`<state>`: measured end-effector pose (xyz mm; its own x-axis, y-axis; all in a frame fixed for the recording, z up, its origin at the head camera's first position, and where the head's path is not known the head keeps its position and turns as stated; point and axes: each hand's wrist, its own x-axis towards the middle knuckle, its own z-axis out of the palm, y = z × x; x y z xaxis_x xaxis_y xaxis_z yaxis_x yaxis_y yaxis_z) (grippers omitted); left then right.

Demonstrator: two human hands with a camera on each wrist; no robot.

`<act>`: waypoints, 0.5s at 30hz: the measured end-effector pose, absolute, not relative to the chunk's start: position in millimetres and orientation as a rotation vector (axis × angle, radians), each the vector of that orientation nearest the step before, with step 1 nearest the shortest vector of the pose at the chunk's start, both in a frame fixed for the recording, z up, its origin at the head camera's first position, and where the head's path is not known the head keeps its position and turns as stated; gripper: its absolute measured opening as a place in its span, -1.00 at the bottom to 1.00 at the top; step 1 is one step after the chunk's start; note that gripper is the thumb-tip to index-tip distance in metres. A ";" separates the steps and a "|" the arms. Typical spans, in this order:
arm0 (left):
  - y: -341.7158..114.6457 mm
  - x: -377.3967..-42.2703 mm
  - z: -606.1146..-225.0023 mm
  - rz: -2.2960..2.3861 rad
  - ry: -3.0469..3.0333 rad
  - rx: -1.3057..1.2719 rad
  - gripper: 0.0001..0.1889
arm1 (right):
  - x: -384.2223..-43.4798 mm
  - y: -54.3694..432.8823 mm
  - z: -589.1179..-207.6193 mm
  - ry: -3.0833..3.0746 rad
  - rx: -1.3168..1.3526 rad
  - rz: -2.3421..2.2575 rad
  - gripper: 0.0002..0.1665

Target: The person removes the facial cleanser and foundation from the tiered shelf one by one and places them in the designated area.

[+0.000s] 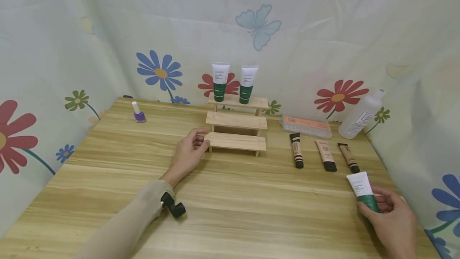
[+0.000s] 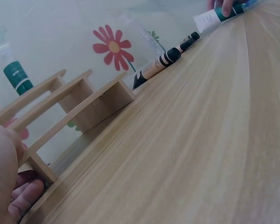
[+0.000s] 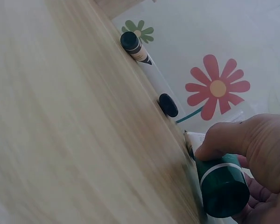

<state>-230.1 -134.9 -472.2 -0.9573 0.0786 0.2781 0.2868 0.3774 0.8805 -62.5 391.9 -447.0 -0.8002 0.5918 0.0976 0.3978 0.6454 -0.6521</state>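
Observation:
A small three-step wooden stand (image 1: 237, 141) stands near the back of the table. My left hand (image 1: 190, 149) grips the left end of its lowest step, with the thumb above and curled fingers (image 2: 25, 200) below. On the top step two white-and-green cream tubes, one on the left (image 1: 220, 82) and one on the right (image 1: 248, 85), stand upright on their caps. At the table's right side my right hand (image 1: 393, 215) holds a third white-and-green cream tube (image 1: 364, 191) between thumb and fingers, its green cap (image 3: 226, 193) toward me.
Right of the stand lie a black-ended beige tube (image 1: 296, 151), a BB cream tube (image 1: 326, 155) and a smaller tube (image 1: 348, 158). Behind them are a clear case (image 1: 305, 126) and a white bottle (image 1: 361, 115). Purple nail polish (image 1: 138, 114) stands back left. Flowered cloth surrounds the table.

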 end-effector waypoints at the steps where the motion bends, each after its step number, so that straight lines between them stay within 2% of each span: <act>1: -134.8 -230.3 -472.6 -1.619 -2.443 -0.329 -0.68 | -62.2 391.9 -447.2 -2.565 -0.789 0.906 -0.19; 15: -134.9 -231.0 -473.3 -1.613 -2.440 -0.326 -0.68 | -63.5 394.4 -448.0 -2.635 -0.793 0.898 -0.21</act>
